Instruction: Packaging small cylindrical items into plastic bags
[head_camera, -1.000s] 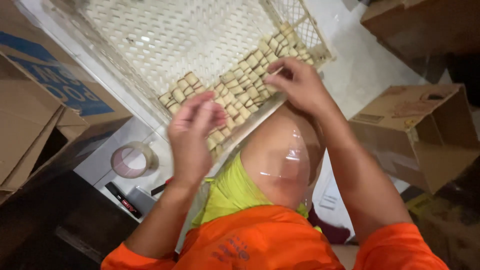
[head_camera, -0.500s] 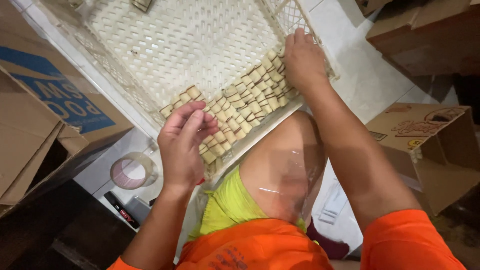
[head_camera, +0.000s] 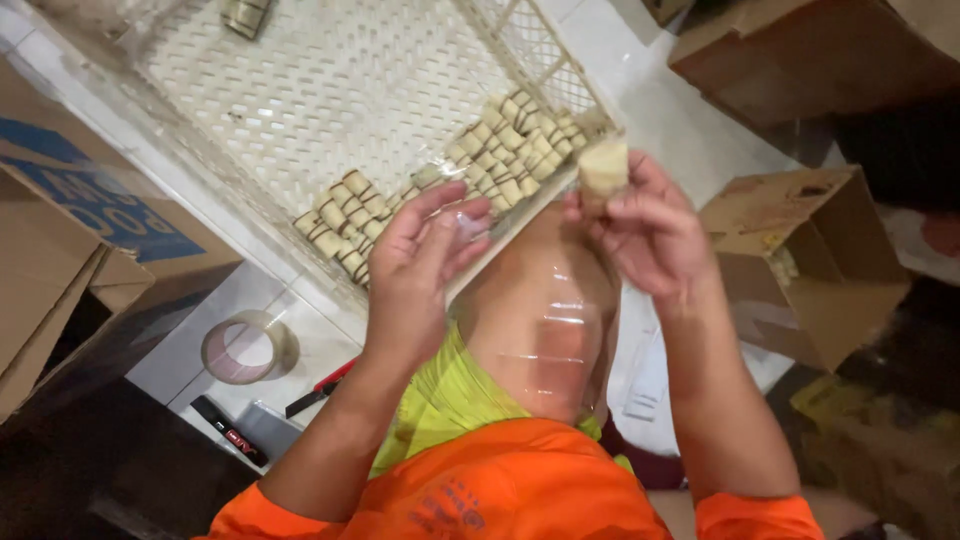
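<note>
A white perforated plastic crate (head_camera: 330, 90) lies ahead, with several small beige roll-shaped pieces (head_camera: 500, 150) bunched along its near edge. My right hand (head_camera: 650, 235) pinches one beige roll piece (head_camera: 603, 168) above the crate's near right corner. Close beside it, my left hand (head_camera: 415, 270) holds a small clear plastic wrapper (head_camera: 468, 225) between its fingers. A sheet of clear plastic (head_camera: 545, 320) is draped over my knee, just below both hands.
Cardboard boxes stand at the left (head_camera: 70, 230) and right (head_camera: 800, 260). A roll of tape (head_camera: 243, 347), a red-handled cutter (head_camera: 318, 387) and a marker (head_camera: 228, 432) lie on the white floor at lower left. Another small item (head_camera: 243, 15) sits at the crate's far side.
My right hand has left the crate's corner and come back toward me with one roll piece in its fingers. My left hand has shifted right and now pinches the clear wrapper.
</note>
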